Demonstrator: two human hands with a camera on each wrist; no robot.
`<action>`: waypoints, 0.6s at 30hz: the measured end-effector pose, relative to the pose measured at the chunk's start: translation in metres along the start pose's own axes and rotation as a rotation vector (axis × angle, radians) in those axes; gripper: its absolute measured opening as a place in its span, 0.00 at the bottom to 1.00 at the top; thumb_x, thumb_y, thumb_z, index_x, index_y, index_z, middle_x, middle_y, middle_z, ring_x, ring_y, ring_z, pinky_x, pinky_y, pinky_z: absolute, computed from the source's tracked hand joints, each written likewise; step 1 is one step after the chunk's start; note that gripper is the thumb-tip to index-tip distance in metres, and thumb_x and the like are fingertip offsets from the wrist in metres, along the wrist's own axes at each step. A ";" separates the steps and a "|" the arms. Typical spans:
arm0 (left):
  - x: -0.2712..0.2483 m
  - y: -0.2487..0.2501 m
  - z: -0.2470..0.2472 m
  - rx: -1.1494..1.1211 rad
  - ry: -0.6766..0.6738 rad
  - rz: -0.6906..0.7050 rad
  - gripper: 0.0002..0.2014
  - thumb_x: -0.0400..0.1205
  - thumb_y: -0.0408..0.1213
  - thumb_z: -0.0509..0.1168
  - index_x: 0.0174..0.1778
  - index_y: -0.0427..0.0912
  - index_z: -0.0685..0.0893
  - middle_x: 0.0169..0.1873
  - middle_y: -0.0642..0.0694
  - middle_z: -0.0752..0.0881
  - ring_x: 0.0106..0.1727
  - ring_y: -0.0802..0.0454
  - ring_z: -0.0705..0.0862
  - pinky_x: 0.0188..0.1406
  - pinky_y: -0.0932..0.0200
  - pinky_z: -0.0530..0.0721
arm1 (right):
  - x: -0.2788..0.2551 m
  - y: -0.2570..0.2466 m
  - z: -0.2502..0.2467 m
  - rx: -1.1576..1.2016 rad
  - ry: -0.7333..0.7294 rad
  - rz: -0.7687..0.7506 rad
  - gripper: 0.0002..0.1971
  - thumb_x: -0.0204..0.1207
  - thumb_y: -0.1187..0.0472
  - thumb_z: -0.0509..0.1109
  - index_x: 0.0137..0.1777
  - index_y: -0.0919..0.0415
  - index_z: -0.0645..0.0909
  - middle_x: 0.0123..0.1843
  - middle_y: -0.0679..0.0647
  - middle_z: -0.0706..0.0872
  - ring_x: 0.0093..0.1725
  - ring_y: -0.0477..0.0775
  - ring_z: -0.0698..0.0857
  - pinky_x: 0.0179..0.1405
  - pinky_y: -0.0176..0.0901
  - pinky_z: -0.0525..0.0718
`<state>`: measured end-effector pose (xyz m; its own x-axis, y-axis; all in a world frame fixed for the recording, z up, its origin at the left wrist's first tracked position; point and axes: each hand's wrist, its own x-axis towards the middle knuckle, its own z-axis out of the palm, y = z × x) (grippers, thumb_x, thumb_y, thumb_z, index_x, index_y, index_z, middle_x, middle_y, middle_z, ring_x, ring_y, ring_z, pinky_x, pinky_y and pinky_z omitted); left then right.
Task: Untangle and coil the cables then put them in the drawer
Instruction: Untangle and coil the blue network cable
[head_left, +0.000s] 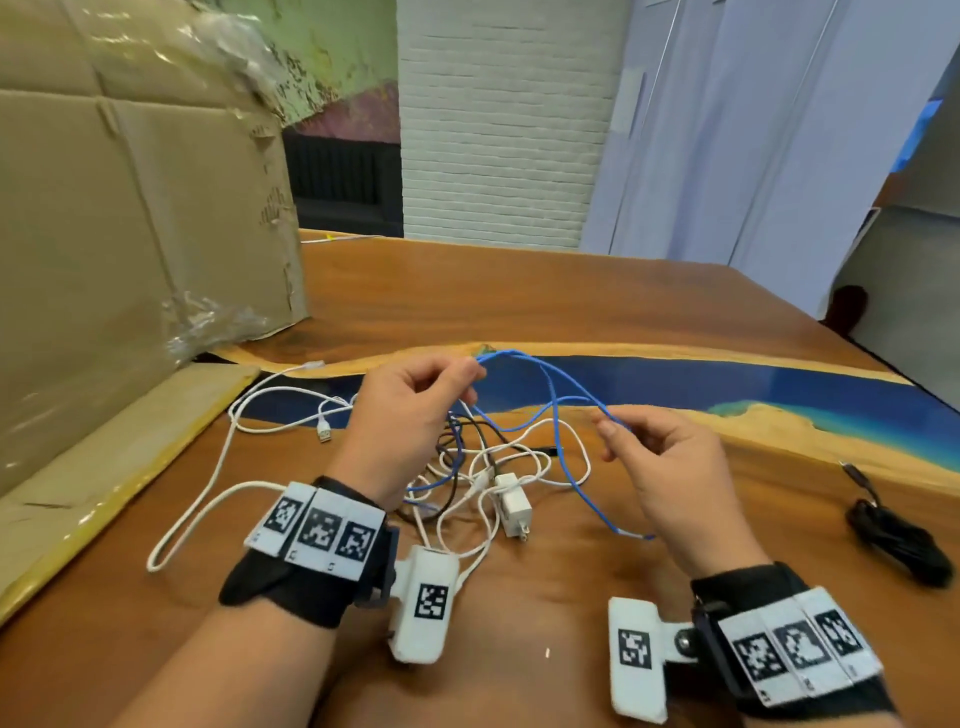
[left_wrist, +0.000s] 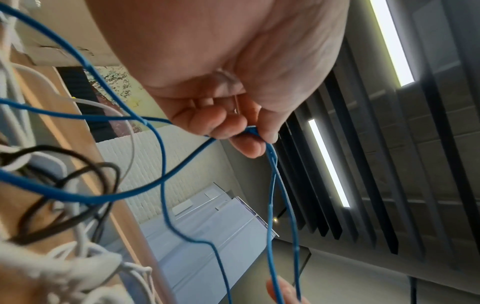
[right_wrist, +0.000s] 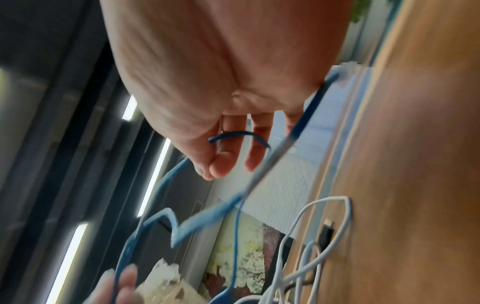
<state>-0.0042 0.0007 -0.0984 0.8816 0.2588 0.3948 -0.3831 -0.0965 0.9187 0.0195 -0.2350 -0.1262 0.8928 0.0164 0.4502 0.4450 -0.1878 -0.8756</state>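
A thin blue cable (head_left: 553, 400) is lifted off the wooden table (head_left: 571, 301) and sags between my two hands. My left hand (head_left: 470, 371) pinches a bend of it between thumb and fingertips, as the left wrist view shows for the hand (left_wrist: 246, 135) and the blue cable (left_wrist: 161, 164). My right hand (head_left: 605, 431) holds another stretch lower and to the right; in the right wrist view the cable (right_wrist: 233, 134) crosses the fingers of that hand (right_wrist: 215, 162). Under the hands lies a tangle of white and black cables (head_left: 467, 483) with a white charger plug (head_left: 513, 506). No drawer is in view.
A big cardboard box (head_left: 130, 234) stands at the left, with a flat cardboard sheet (head_left: 104, 467) in front of it. A white cable (head_left: 208, 488) loops out toward the sheet. A black coiled cable (head_left: 896, 543) lies at the right near the table edge.
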 end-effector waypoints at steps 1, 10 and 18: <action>0.000 -0.005 -0.002 -0.023 0.024 -0.025 0.10 0.87 0.38 0.68 0.43 0.41 0.92 0.34 0.47 0.88 0.22 0.59 0.73 0.21 0.71 0.69 | -0.001 0.005 -0.003 0.016 0.008 0.006 0.08 0.80 0.71 0.75 0.44 0.57 0.91 0.30 0.45 0.88 0.33 0.40 0.84 0.40 0.30 0.82; -0.004 -0.015 -0.002 -0.031 0.082 -0.128 0.10 0.90 0.38 0.63 0.52 0.38 0.87 0.43 0.43 0.94 0.22 0.53 0.81 0.17 0.67 0.73 | -0.006 0.019 -0.023 0.098 -0.024 0.095 0.04 0.77 0.68 0.77 0.44 0.59 0.91 0.28 0.43 0.86 0.30 0.39 0.78 0.33 0.28 0.78; -0.004 -0.016 0.000 -0.096 0.103 -0.140 0.07 0.89 0.35 0.65 0.48 0.44 0.88 0.43 0.47 0.93 0.29 0.55 0.83 0.24 0.64 0.80 | -0.007 0.022 -0.023 0.261 -0.034 0.188 0.03 0.77 0.65 0.76 0.42 0.60 0.88 0.25 0.52 0.80 0.27 0.54 0.78 0.30 0.40 0.85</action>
<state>-0.0013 0.0010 -0.1150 0.8971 0.3603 0.2556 -0.2878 0.0378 0.9569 0.0218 -0.2621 -0.1445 0.9609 0.0393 0.2742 0.2712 0.0679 -0.9601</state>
